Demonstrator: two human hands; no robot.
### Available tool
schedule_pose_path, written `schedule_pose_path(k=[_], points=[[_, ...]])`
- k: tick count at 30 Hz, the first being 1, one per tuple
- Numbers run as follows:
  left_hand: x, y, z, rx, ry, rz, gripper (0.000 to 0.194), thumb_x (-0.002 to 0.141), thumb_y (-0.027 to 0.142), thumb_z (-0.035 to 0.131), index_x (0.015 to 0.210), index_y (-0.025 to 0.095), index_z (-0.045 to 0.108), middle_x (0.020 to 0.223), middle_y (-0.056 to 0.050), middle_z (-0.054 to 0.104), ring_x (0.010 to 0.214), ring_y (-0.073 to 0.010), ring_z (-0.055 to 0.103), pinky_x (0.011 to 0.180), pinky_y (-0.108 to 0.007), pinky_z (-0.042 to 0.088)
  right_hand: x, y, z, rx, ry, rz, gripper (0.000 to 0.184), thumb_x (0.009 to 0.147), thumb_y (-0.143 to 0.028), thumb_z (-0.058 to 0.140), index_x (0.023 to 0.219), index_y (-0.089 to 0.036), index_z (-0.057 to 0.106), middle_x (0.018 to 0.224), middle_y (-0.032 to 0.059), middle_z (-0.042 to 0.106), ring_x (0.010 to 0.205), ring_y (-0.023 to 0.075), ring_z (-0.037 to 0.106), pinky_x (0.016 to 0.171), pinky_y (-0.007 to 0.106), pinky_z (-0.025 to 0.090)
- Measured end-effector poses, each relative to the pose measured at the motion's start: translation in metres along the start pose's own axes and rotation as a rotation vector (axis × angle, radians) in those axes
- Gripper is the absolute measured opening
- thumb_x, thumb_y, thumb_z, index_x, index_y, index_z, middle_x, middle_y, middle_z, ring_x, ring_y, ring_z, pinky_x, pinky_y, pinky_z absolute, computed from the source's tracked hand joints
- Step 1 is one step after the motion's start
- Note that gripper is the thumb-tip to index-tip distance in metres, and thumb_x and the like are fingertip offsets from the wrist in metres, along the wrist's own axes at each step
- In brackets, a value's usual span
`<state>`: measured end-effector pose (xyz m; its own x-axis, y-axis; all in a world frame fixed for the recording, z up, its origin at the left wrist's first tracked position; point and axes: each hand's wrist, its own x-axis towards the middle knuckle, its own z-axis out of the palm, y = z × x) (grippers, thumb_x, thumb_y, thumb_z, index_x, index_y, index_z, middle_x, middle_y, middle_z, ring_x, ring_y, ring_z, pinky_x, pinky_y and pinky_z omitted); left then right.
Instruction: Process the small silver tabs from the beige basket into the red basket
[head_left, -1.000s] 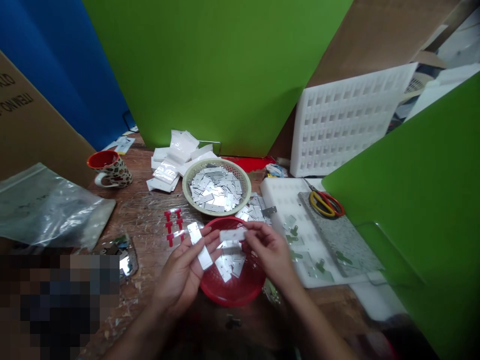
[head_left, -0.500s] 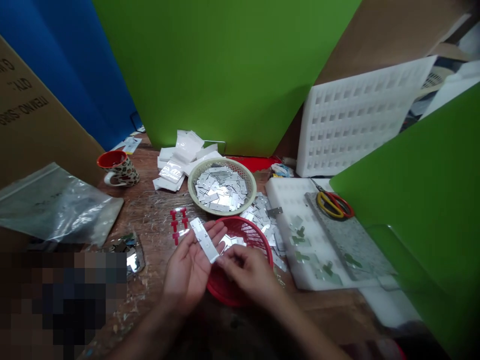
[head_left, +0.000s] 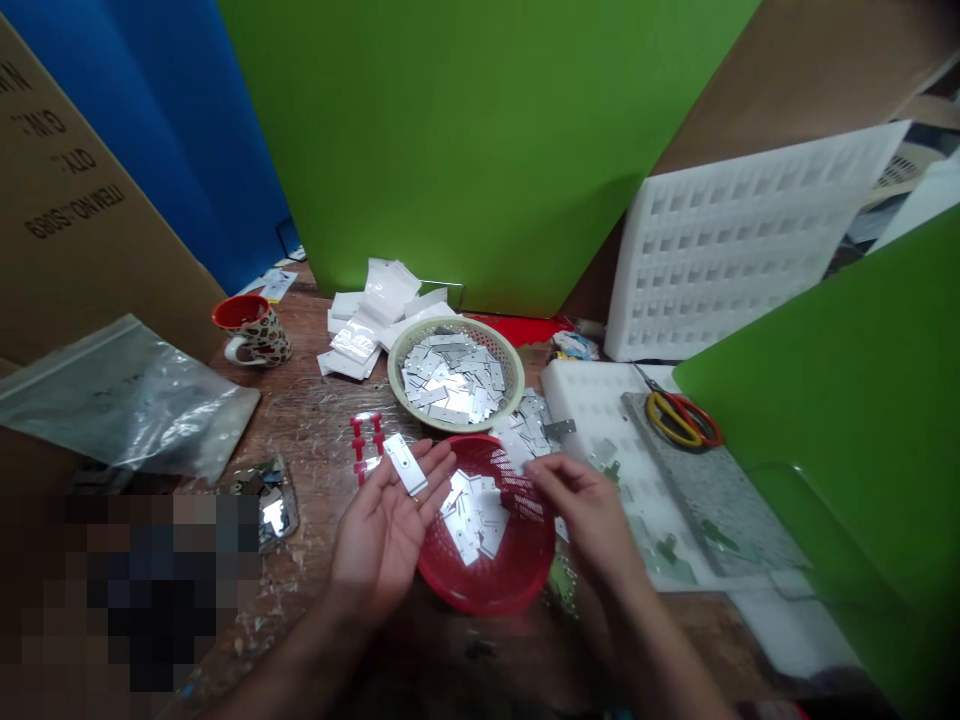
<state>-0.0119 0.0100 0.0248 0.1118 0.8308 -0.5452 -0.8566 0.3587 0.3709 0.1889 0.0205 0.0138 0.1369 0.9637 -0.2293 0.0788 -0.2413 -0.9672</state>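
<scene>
My left hand is palm up, with a small flat metal plate lying across its fingers and thumb tip. The plate is silvery with small holes. My right hand hovers at the right rim of a red plastic basket, thumb and fingers pinched together; whether anything is between them is hidden. Loose metal plates lie inside this basket. Behind it stands a cream basket heaped with similar plates. More plates are spread on the table beside both baskets, close to my right fingertips.
Small red T-shaped pieces lie left of my left hand. A patterned mug, white packets and a clear bag are farther left. On the right, scissors rest on a grey slab over white foam.
My right hand has moved right, away from the plate in my left hand, to the basket's right rim. The left hand keeps the plate. The view has shifted slightly.
</scene>
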Motion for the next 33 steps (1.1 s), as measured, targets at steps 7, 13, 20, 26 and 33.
schedule_pose_path(k=[7, 13, 20, 26, 33], points=[[0.001, -0.002, -0.005, 0.053, -0.062, -0.044, 0.038, 0.092, 0.026, 0.047, 0.125, 0.008, 0.052, 0.131, -0.020, 0.058, 0.121, -0.0291, 0.055, 0.101, -0.041, 0.047, 0.035, 0.003, -0.036, -0.450, 0.311, -0.154, 0.035, 0.072, -0.049, 0.068, 0.084, -0.016, 0.070, 0.067, 0.0033, 0.065, 0.063, 0.0181, 0.056, 0.063, 0.030, 0.044], [-0.007, -0.014, -0.009, 0.508, -0.234, -0.223, 0.030, 0.079, 0.020, 0.069, 0.107, 0.011, 0.062, 0.100, -0.014, 0.073, 0.083, -0.0198, 0.072, 0.072, -0.025, 0.055, -0.006, -0.012, 0.022, -0.302, -0.221, -0.306, 0.030, 0.083, -0.035, 0.063, 0.111, -0.023, 0.065, 0.092, 0.0045, 0.067, 0.082, 0.0178, 0.062, 0.074, 0.030, 0.049], [-0.003, -0.019, -0.019, 0.686, -0.291, -0.213, 0.041, 0.075, 0.032, 0.074, 0.111, 0.018, 0.061, 0.118, -0.013, 0.067, 0.104, -0.0218, 0.066, 0.087, -0.029, 0.050, 0.012, -0.022, 0.002, -0.286, -0.247, -0.206, 0.017, 0.085, -0.035, 0.059, 0.085, -0.019, 0.063, 0.079, 0.0019, 0.068, 0.073, 0.0157, 0.063, 0.067, 0.027, 0.050], [-0.006, -0.011, -0.022, 0.862, -0.289, -0.135, 0.034, 0.079, 0.036, 0.069, 0.107, 0.017, 0.064, 0.113, -0.012, 0.069, 0.107, -0.0218, 0.063, 0.097, -0.034, 0.044, 0.071, -0.019, -0.046, -0.899, 0.098, -0.187, 0.012, 0.083, -0.022, 0.056, 0.081, -0.017, 0.067, 0.076, 0.0069, 0.071, 0.074, 0.0211, 0.065, 0.070, 0.031, 0.046], [-0.006, -0.009, -0.021, 0.916, -0.331, -0.126, 0.031, 0.081, 0.033, 0.066, 0.107, 0.017, 0.065, 0.112, -0.012, 0.069, 0.107, -0.0224, 0.062, 0.097, -0.035, 0.043, 0.105, -0.050, 0.024, -1.021, -0.208, -0.374, 0.028, 0.085, -0.034, 0.062, 0.110, -0.021, 0.063, 0.113, 0.0073, 0.066, 0.101, 0.0202, 0.061, 0.084, 0.027, 0.043]])
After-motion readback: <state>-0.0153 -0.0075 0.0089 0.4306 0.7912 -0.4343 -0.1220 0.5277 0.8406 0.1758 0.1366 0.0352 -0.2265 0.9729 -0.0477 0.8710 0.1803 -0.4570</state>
